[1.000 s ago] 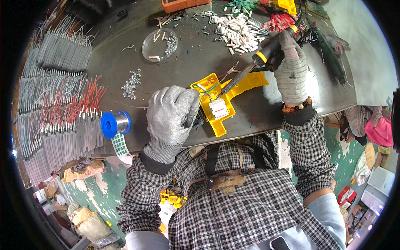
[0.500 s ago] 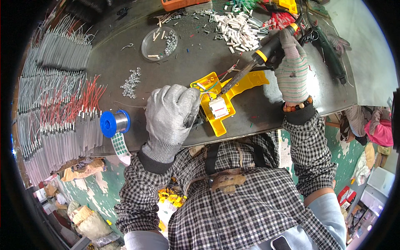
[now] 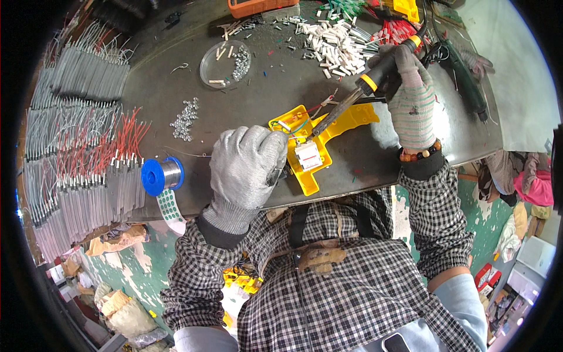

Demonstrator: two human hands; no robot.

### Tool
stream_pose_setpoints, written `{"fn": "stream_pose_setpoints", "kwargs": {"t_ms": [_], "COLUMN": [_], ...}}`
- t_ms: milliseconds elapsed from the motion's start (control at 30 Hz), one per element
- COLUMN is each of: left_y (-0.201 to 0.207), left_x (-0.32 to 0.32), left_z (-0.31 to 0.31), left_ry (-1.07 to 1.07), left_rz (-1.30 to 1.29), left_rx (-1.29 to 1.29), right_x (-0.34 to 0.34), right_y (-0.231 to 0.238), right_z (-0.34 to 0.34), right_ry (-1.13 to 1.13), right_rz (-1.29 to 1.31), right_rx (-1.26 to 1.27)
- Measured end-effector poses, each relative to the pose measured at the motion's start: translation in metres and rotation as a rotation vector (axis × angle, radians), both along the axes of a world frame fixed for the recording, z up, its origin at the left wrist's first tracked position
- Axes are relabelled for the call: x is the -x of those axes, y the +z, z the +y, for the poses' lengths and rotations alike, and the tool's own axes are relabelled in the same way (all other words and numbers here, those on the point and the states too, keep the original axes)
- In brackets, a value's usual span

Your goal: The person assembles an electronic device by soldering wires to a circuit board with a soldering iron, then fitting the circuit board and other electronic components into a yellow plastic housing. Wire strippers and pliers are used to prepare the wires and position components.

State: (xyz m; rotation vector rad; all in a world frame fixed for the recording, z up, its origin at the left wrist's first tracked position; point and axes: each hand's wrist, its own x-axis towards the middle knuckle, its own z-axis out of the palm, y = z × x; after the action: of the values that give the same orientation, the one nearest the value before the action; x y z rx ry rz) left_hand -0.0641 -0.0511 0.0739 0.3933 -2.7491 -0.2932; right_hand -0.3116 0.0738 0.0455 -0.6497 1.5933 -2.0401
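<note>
My right hand [image 3: 412, 108], in a striped knit glove, is closed around the black and yellow handle of a soldering iron [image 3: 375, 76]. The iron's metal shaft slants down to the left, and its tip is at the yellow plastic housing [image 3: 309, 183]. Inside that pistol-shaped shell sit a white block-like part [image 3: 308, 156] and thin coloured wires. My left hand [image 3: 247, 167], in a grey coated glove, is closed at the shell's left edge. A thin solder wire [image 3: 199, 155] runs from a blue spool [image 3: 153, 176] into this hand; the fingertips are hidden.
Left are rows of grey strips with red and white leads [image 3: 88, 146]. Small clear beads [image 3: 185, 119] lie nearer, and a round clear dish [image 3: 225, 64] stands beyond. White tubes [image 3: 337, 44] are heaped at the back. A dark green tool [image 3: 466, 79] lies right.
My left hand has shifted slightly right and toward me. The iron's tip has lifted a little away from the white part, and the solder wire has moved.
</note>
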Motion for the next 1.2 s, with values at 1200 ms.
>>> {"fn": "stream_pose_setpoints", "kwargs": {"t_ms": [1200], "left_y": [0.011], "left_x": [0.065], "left_z": [-0.070], "left_ry": [-0.545], "left_rz": [-0.170], "left_rx": [-0.585], "right_x": [-0.011], "right_y": [0.011], "right_z": [-0.001], "right_ry": [-0.047], "right_rz": [-0.017], "right_rx": [0.041]}}
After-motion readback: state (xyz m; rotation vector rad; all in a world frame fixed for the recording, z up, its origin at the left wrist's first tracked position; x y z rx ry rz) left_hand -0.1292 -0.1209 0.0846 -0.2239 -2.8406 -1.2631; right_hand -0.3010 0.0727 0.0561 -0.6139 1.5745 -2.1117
